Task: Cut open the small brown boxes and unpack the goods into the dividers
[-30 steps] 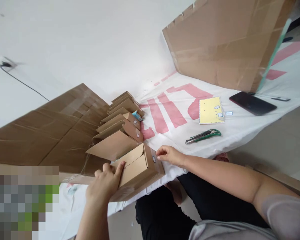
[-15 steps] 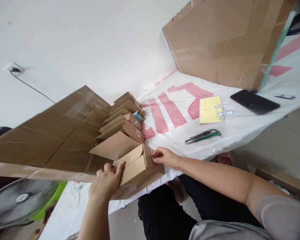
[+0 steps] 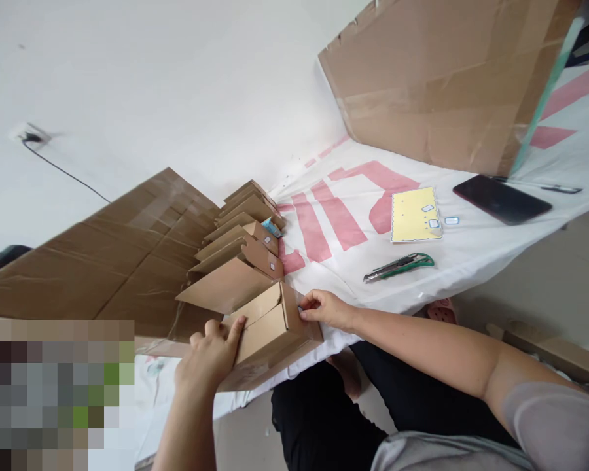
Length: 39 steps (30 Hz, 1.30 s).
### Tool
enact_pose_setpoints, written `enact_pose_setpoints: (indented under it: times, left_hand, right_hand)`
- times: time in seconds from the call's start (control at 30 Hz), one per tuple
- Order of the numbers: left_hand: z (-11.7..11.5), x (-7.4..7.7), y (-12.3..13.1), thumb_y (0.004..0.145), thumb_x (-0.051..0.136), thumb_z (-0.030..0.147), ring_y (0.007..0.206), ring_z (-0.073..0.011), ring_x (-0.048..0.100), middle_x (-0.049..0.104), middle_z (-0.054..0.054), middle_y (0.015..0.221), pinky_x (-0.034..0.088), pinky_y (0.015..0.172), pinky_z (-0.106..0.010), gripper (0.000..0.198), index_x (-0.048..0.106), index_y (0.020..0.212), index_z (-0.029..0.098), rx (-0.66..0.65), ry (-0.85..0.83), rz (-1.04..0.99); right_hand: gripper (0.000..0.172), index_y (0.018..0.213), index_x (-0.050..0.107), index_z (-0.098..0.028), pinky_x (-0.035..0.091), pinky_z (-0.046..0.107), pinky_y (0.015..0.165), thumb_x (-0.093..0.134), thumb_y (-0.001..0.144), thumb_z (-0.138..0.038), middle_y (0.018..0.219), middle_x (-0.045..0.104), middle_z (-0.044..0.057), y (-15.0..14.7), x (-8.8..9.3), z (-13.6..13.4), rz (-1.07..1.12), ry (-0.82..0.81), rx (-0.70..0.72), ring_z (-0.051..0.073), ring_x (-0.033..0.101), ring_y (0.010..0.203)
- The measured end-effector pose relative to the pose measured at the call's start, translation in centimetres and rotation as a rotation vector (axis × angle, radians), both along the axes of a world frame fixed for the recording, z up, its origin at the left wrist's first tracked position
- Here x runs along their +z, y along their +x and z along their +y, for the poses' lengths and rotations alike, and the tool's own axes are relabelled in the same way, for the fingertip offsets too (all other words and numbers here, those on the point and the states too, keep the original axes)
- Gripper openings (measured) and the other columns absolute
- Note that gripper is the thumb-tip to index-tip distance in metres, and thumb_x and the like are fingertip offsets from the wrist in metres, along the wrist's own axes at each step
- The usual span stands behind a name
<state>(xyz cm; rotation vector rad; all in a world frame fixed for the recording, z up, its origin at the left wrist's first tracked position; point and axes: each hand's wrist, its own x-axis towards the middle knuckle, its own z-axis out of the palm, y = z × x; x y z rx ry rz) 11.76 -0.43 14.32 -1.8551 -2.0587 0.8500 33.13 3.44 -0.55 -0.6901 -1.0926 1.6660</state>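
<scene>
Cardboard box (image 3: 269,332) lies between the hands on white cloth (image 3: 341,278), the left hand (image 3: 207,353) spread open over its top, thumb apart from the fingers. The right hand (image 3: 328,310) meets its end face, fingertips drawn close (whether they pinch anything, I cannot tell). The box is plain brown, its top flaps folded down along an uneven seam.

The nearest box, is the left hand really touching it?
Touching. The head view shows the left hand with its thumb resting on the top of the nearest box.
</scene>
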Motion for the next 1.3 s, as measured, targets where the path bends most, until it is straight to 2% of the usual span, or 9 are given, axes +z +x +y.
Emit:
enact_pose_setpoints:
  times: [0.17, 0.4, 0.6, 0.73, 0.9, 1.03, 1.17, 1.3]
  left_hand:
    - [0.1, 0.0, -0.1, 0.093, 0.021, 0.033, 0.109, -0.0374, 0.053, 0.052, -0.018, 0.125, 0.043, 0.082, -0.045, 0.056, 0.039, 0.146, 0.03, 0.014, 0.02, -0.014]
    - [-0.1, 0.1, 0.1, 0.093, 0.02, 0.026, 0.112, -0.0382, 0.052, 0.049, -0.018, 0.13, 0.041, 0.087, -0.045, 0.058, 0.029, 0.15, 0.03, -0.009, -0.036, 0.065]
    - [0.1, 0.0, -0.2, 0.09, 0.024, 0.029, 0.113, -0.0395, 0.051, 0.052, -0.017, 0.127, 0.043, 0.086, -0.048, 0.056, 0.043, 0.143, 0.023, 0.061, 0.051, -0.075]
    - [0.3, -0.1, -0.3, 0.088, 0.028, 0.034, 0.114, -0.0397, 0.05, 0.055, -0.019, 0.124, 0.045, 0.084, -0.048, 0.054, 0.05, 0.135, 0.017, 0.106, 0.111, -0.148]
    - [0.2, 0.1, 0.0, 0.088, 0.031, 0.038, 0.114, -0.039, 0.051, 0.058, -0.02, 0.119, 0.045, 0.085, -0.049, 0.053, 0.053, 0.132, 0.018, 0.142, 0.139, -0.165]
    - [0.1, 0.1, 0.3, 0.09, 0.025, 0.038, 0.114, -0.0396, 0.051, 0.055, -0.018, 0.125, 0.044, 0.087, -0.05, 0.055, 0.05, 0.136, 0.021, 0.108, 0.099, -0.167]
    - [0.1, 0.1, 0.3, 0.088, 0.029, 0.037, 0.114, -0.0396, 0.05, 0.056, -0.019, 0.124, 0.045, 0.084, -0.049, 0.054, 0.051, 0.134, 0.019, 0.133, 0.116, -0.157]
    - [0.1, 0.0, 0.1, 0.086, 0.032, 0.036, 0.111, -0.0401, 0.052, 0.056, -0.019, 0.124, 0.045, 0.084, -0.049, 0.056, 0.05, 0.135, 0.019, 0.083, 0.125, -0.154]
  right_hand:
    - [0.029, 0.081, 0.061, -0.018, 0.042, 0.029, 0.075, 0.08, 0.06, -0.025, 0.074, 0.059, -0.004, 0.0, -0.2, -0.2, 0.039, -0.016, 0.007, 0.012, 0.053, 0.071]
    - [0.03, 0.08, 0.061, -0.018, 0.041, 0.028, 0.073, 0.081, 0.061, -0.028, 0.073, 0.058, -0.005, 0.0, -0.3, -0.3, 0.037, -0.001, 0.002, 0.012, 0.052, 0.071]
    - [0.032, 0.086, 0.061, -0.018, 0.041, 0.027, 0.071, 0.081, 0.062, -0.025, 0.073, 0.057, -0.005, -0.2, -0.6, -0.3, 0.05, 0.008, -0.006, 0.011, 0.052, 0.07]
    - [0.028, 0.087, 0.06, -0.018, 0.043, 0.026, 0.071, 0.077, 0.066, -0.02, 0.074, 0.058, -0.005, 0.0, -0.5, -0.4, 0.028, 0.016, -0.029, 0.011, 0.053, 0.07]
    - [0.019, 0.088, 0.059, -0.018, 0.046, 0.027, 0.072, 0.07, 0.072, -0.018, 0.075, 0.059, -0.004, -0.1, -0.2, -0.1, -0.074, 0.122, -0.094, 0.011, 0.054, 0.071]
    - [0.01, 0.084, 0.059, -0.018, 0.046, 0.026, 0.071, 0.062, 0.076, -0.013, 0.076, 0.06, -0.003, -0.4, 0.1, 0.5, -0.148, 0.18, -0.11, 0.011, 0.055, 0.07]
    - [0.012, 0.079, 0.059, -0.019, 0.044, 0.027, 0.07, 0.063, 0.073, -0.009, 0.075, 0.059, -0.003, -0.4, 0.4, 0.7, -0.214, 0.232, -0.127, 0.012, 0.054, 0.07]
    - [0.015, 0.076, 0.057, -0.019, 0.043, 0.026, 0.068, 0.061, 0.072, -0.006, 0.074, 0.057, -0.004, -0.1, 0.8, 0.5, -0.266, 0.288, -0.135, 0.012, 0.054, 0.069]
